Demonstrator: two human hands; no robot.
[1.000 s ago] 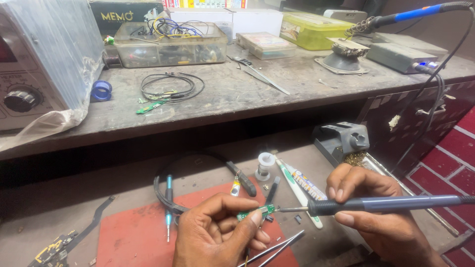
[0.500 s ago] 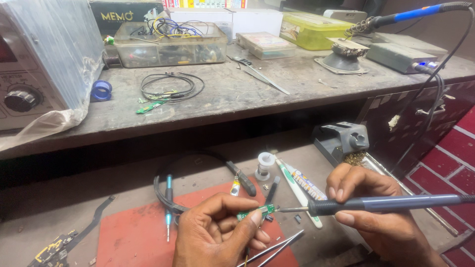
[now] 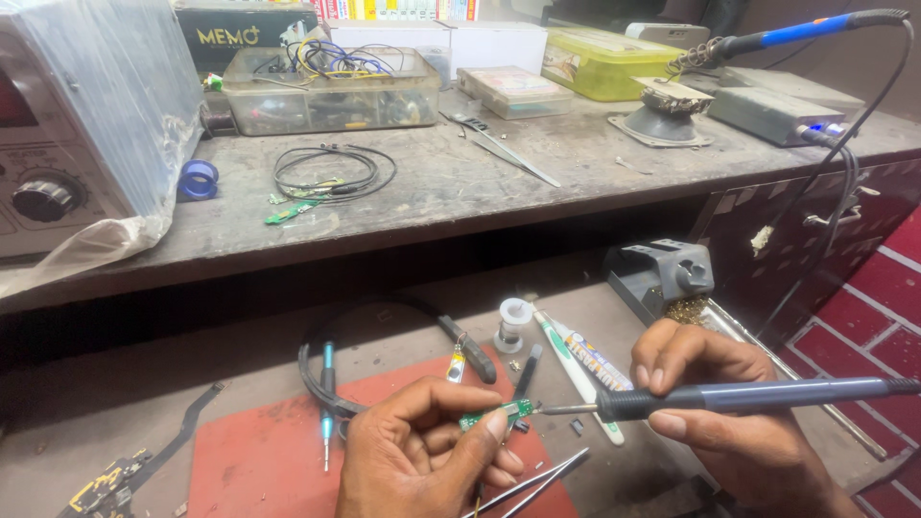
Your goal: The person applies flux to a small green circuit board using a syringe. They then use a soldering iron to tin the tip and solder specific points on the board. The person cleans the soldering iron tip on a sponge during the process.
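Left hand (image 3: 422,456) pinches a small green board (image 3: 496,414) between thumb and index finger, held just above the red mat (image 3: 249,460). Board's long axis runs roughly left-right, tilted up toward the right. Right hand (image 3: 734,422) grips a soldering iron (image 3: 748,395) like a pen; its shaft lies nearly level, tip pointing left, at the board's right end, touching or just short, hard to tell. So the board sits left of the right hand, in line with the iron; left hand is nearer since it holds it. Tweezers (image 3: 537,484) lie under the left hand, close to the fingers. Just beyond: solder spool (image 3: 513,321), tubes (image 3: 580,369), black cable loop (image 3: 384,355), small screwdriver (image 3: 327,403). Open room right of the mat is thin; iron stand (image 3: 662,273) sits behind the right hand, well apart. Far shelf (image 3: 460,192) holds wire coil (image 3: 331,173), clear bin (image 3: 331,91), a second iron (image 3: 796,34) and a power unit (image 3: 67,125) at left.
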